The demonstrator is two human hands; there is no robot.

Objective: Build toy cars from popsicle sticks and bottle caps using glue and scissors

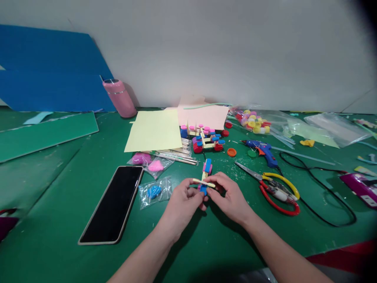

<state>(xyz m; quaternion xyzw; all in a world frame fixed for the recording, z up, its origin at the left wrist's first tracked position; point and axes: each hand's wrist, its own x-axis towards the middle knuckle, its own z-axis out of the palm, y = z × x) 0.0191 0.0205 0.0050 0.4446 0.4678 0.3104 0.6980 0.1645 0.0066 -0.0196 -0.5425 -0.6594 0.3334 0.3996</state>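
Note:
Both hands hold one small toy vehicle made of pale craft sticks with blue and pink clay pieces, raised a little above the green table. My left hand grips its near end from the left, fingers curled under it. From the right, my right hand pinches the same end near a blue piece. A short pale stick lies crosswise between the fingers of both hands. Beyond them stand similar finished-looking toy vehicles with red, blue and pink parts. The fingertips partly hide the toy's near end.
Left of my hands lie a phone and a bag of blue clay. To the right are scissors, a blue glue gun and its black cord. Yellow paper, a pink bottle and a bag of caps are farther back.

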